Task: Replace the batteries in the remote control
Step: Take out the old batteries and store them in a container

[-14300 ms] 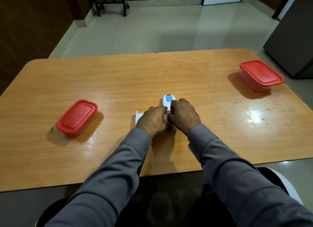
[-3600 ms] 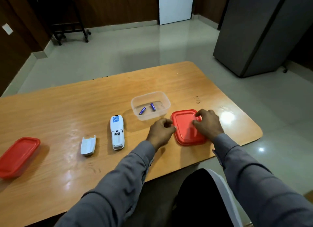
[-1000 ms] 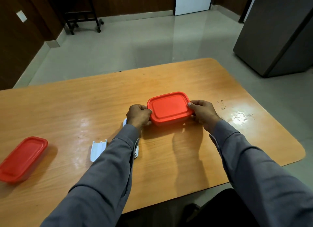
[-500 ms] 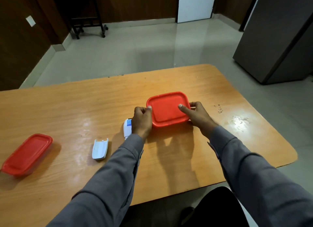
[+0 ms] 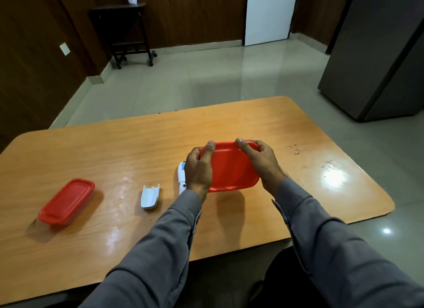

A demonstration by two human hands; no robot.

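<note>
- Dark wood panelling, a white door and a grey tiled floor lay beyond the tabletop (image 5: 298, 128), whose varnish caught a bright glare at the right.
- Both hands were set on a red-lidded box (image 5: 231, 170) in the middle of the tabletop: the left hand (image 5: 198, 167) curled round its left edge with the thumb pressed on the far left corner, the right hand (image 5: 261, 160) curled round the right edge with the thumb on the far rim.
- By my reading the step was snapping the lid down onto the box, so the job was to seat every side, not just the far one.
- Doing it well would have meant holding the box flat, pressing the far corners first, then walking the thumbs along each side to the near rim, which still showed no finger on it.
- Pushing straight down mattered, since a slanted push could slide the box on the smooth varnish.
- The remote (image 5: 181, 177) lay just left of the box, mostly hidden behind the left hand; that hand needed to avoid nudging it.
- Its battery cover (image 5: 150, 196) lay apart, farther left and nearer, so the remote was probably open.
- No batteries showed anywhere.
- A second red-lidded box (image 5: 66, 201) sat well apart at the left, closed.
</note>
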